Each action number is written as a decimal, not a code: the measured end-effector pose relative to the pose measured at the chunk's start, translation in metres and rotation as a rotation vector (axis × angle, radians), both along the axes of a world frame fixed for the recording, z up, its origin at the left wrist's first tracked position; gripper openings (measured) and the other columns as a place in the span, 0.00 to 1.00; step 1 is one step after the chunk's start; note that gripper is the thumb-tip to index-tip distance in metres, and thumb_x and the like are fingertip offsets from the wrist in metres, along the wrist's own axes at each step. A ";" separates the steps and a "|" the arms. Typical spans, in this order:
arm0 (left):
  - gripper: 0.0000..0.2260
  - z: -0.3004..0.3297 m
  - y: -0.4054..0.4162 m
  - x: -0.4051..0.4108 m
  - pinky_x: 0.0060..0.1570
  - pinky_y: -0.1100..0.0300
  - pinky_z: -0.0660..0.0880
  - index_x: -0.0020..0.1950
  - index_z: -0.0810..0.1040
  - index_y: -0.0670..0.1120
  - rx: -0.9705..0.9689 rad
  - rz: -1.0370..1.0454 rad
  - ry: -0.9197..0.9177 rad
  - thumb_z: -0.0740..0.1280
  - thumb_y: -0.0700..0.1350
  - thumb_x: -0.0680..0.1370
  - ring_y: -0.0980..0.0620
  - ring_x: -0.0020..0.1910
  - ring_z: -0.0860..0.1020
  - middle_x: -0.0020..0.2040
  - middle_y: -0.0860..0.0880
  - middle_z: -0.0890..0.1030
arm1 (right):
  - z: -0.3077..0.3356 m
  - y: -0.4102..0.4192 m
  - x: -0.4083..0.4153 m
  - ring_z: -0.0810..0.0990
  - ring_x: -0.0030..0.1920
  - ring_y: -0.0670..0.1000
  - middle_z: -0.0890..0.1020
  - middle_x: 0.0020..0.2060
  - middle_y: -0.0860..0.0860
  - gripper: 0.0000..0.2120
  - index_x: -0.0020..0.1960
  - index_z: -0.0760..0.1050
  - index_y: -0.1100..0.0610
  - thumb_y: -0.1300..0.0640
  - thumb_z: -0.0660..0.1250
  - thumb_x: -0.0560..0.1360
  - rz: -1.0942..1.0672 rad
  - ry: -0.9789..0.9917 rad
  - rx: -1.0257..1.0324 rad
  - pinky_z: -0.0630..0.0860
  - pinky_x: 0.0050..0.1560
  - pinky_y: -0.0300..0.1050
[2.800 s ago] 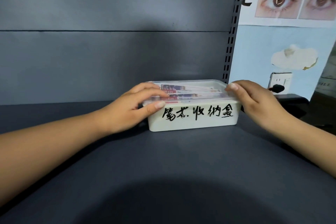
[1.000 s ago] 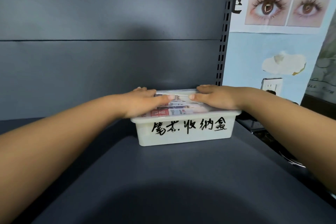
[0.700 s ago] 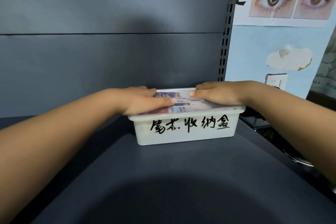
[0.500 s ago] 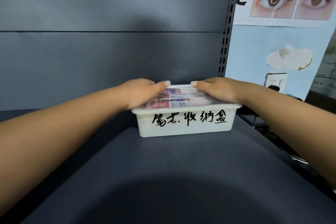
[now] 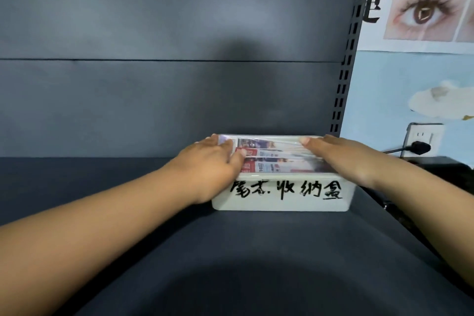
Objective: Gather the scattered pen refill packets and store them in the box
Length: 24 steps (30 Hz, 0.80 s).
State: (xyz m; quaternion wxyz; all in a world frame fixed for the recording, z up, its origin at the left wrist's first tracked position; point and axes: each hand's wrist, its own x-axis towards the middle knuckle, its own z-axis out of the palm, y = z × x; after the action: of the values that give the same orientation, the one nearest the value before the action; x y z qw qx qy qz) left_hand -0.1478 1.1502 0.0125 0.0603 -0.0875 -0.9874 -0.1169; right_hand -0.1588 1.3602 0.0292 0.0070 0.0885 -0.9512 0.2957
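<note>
A white plastic box [image 5: 282,197] with black handwritten characters on its front wall sits on the dark shelf [image 5: 230,251], at about 1 o'clock from the view's centre, near the back panel. Pen refill packets [image 5: 277,159] lie stacked flat inside, seen through a clear lid [image 5: 269,137]. The left hand [image 5: 213,161] rests on the lid's 9 o'clock end, fingers laid flat and close together. The right hand [image 5: 341,156] presses the 3 o'clock end, fingers straight. At 3 o'clock, a wall socket [image 5: 423,140] holds a black plug [image 5: 418,147] below an eye poster [image 5: 423,5].
</note>
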 end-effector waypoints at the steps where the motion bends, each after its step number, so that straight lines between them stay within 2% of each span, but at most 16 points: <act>1: 0.25 0.001 0.000 -0.001 0.70 0.62 0.48 0.75 0.53 0.45 0.014 -0.002 -0.005 0.44 0.55 0.81 0.51 0.76 0.49 0.78 0.44 0.51 | 0.001 -0.002 0.003 0.63 0.71 0.54 0.65 0.72 0.53 0.26 0.70 0.65 0.55 0.42 0.49 0.78 -0.015 -0.001 -0.007 0.58 0.69 0.46; 3: 0.25 0.004 -0.003 0.000 0.68 0.62 0.53 0.73 0.62 0.45 0.129 -0.035 -0.041 0.45 0.55 0.81 0.50 0.75 0.56 0.76 0.44 0.59 | 0.004 -0.005 0.008 0.69 0.67 0.54 0.71 0.68 0.54 0.24 0.66 0.71 0.55 0.43 0.52 0.78 -0.039 0.018 -0.034 0.63 0.66 0.46; 4: 0.23 0.006 -0.005 0.001 0.64 0.64 0.59 0.67 0.70 0.45 0.233 -0.063 -0.060 0.47 0.55 0.81 0.50 0.70 0.63 0.71 0.45 0.67 | 0.005 -0.008 0.011 0.71 0.65 0.55 0.73 0.66 0.54 0.23 0.64 0.72 0.56 0.43 0.53 0.78 -0.068 0.017 -0.042 0.64 0.64 0.45; 5: 0.21 0.007 -0.007 0.003 0.55 0.65 0.62 0.58 0.76 0.45 0.360 -0.076 -0.078 0.48 0.53 0.81 0.50 0.62 0.70 0.63 0.46 0.73 | 0.006 -0.011 0.013 0.71 0.64 0.55 0.74 0.65 0.55 0.24 0.64 0.72 0.57 0.43 0.53 0.78 -0.097 0.018 -0.035 0.64 0.62 0.45; 6: 0.19 0.009 -0.010 0.005 0.51 0.64 0.63 0.49 0.78 0.46 0.458 -0.073 -0.088 0.50 0.52 0.81 0.49 0.57 0.72 0.58 0.46 0.76 | 0.007 -0.015 0.014 0.71 0.64 0.56 0.74 0.65 0.56 0.24 0.64 0.72 0.58 0.43 0.53 0.78 -0.115 0.015 -0.008 0.64 0.61 0.45; 7: 0.19 0.011 -0.015 0.007 0.52 0.63 0.64 0.47 0.78 0.47 0.509 -0.076 -0.085 0.50 0.52 0.81 0.48 0.59 0.73 0.57 0.45 0.77 | 0.008 -0.021 0.016 0.71 0.64 0.56 0.74 0.65 0.57 0.25 0.63 0.72 0.59 0.42 0.51 0.78 -0.133 0.023 0.034 0.64 0.61 0.45; 8: 0.19 0.014 -0.021 0.009 0.57 0.62 0.64 0.53 0.78 0.46 0.473 -0.078 -0.081 0.49 0.51 0.81 0.47 0.66 0.70 0.63 0.43 0.75 | 0.011 -0.026 0.017 0.72 0.63 0.57 0.74 0.64 0.58 0.26 0.62 0.72 0.60 0.42 0.50 0.78 -0.151 0.033 0.098 0.65 0.60 0.46; 9: 0.20 0.019 -0.027 0.010 0.64 0.61 0.59 0.62 0.74 0.45 0.395 -0.085 -0.046 0.48 0.51 0.82 0.47 0.73 0.61 0.71 0.42 0.68 | 0.015 -0.032 0.019 0.72 0.63 0.58 0.75 0.63 0.59 0.27 0.61 0.73 0.61 0.42 0.48 0.79 -0.168 0.073 0.159 0.65 0.60 0.46; 10: 0.21 0.025 -0.034 0.009 0.68 0.62 0.53 0.68 0.68 0.44 0.320 -0.105 0.015 0.47 0.51 0.82 0.48 0.76 0.53 0.75 0.42 0.59 | 0.021 -0.038 0.024 0.71 0.63 0.59 0.74 0.63 0.60 0.28 0.61 0.73 0.62 0.43 0.47 0.79 -0.179 0.119 0.207 0.65 0.61 0.47; 11: 0.21 0.032 -0.037 0.009 0.69 0.64 0.50 0.71 0.65 0.43 0.275 -0.129 0.076 0.46 0.50 0.82 0.49 0.76 0.49 0.77 0.42 0.54 | 0.026 -0.044 0.029 0.70 0.65 0.59 0.73 0.65 0.61 0.28 0.63 0.71 0.63 0.43 0.46 0.79 -0.194 0.161 0.216 0.64 0.62 0.47; 13: 0.22 0.042 -0.043 0.004 0.67 0.67 0.47 0.72 0.61 0.41 0.211 -0.206 0.113 0.46 0.49 0.82 0.50 0.76 0.49 0.77 0.43 0.54 | 0.028 -0.056 0.035 0.66 0.68 0.59 0.69 0.69 0.60 0.28 0.69 0.65 0.62 0.44 0.44 0.80 -0.218 0.150 0.235 0.62 0.65 0.47; 16: 0.24 0.025 -0.043 -0.009 0.68 0.65 0.43 0.74 0.55 0.40 0.089 -0.254 0.025 0.44 0.50 0.82 0.49 0.76 0.46 0.77 0.43 0.50 | 0.009 -0.071 0.033 0.60 0.72 0.57 0.62 0.73 0.57 0.28 0.74 0.56 0.58 0.43 0.41 0.80 -0.226 -0.003 0.373 0.58 0.69 0.48; 17: 0.24 0.016 -0.042 -0.012 0.69 0.63 0.44 0.75 0.54 0.40 0.087 -0.264 -0.023 0.43 0.50 0.82 0.49 0.76 0.46 0.77 0.42 0.50 | 0.002 -0.073 0.030 0.60 0.73 0.56 0.61 0.74 0.56 0.30 0.74 0.56 0.58 0.42 0.40 0.79 -0.249 -0.025 0.399 0.57 0.71 0.49; 19: 0.23 0.001 -0.042 -0.020 0.70 0.61 0.46 0.73 0.58 0.39 0.128 -0.268 -0.076 0.43 0.49 0.82 0.47 0.76 0.51 0.76 0.39 0.54 | -0.006 -0.071 0.021 0.59 0.73 0.55 0.61 0.74 0.55 0.31 0.73 0.57 0.56 0.40 0.40 0.78 -0.282 -0.001 0.420 0.58 0.71 0.52; 21: 0.22 -0.003 -0.040 -0.027 0.72 0.59 0.46 0.71 0.61 0.38 0.165 -0.234 -0.071 0.43 0.47 0.82 0.45 0.75 0.53 0.75 0.38 0.59 | -0.006 -0.070 0.020 0.59 0.73 0.55 0.62 0.73 0.55 0.27 0.73 0.57 0.55 0.43 0.41 0.79 -0.307 0.022 0.452 0.58 0.71 0.51; 24: 0.22 -0.006 -0.042 -0.020 0.71 0.61 0.45 0.73 0.60 0.40 0.265 -0.222 -0.066 0.42 0.47 0.82 0.46 0.76 0.52 0.76 0.40 0.57 | -0.010 -0.074 0.023 0.66 0.68 0.56 0.69 0.69 0.55 0.22 0.69 0.64 0.53 0.48 0.42 0.81 -0.335 0.140 0.453 0.63 0.63 0.48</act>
State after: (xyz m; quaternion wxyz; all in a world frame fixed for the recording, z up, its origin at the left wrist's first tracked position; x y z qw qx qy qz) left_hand -0.1678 1.1087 0.0064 0.0256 -0.1832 -0.9492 -0.2547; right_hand -0.1360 1.2862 0.0193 0.1014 -0.0504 -0.9915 0.0638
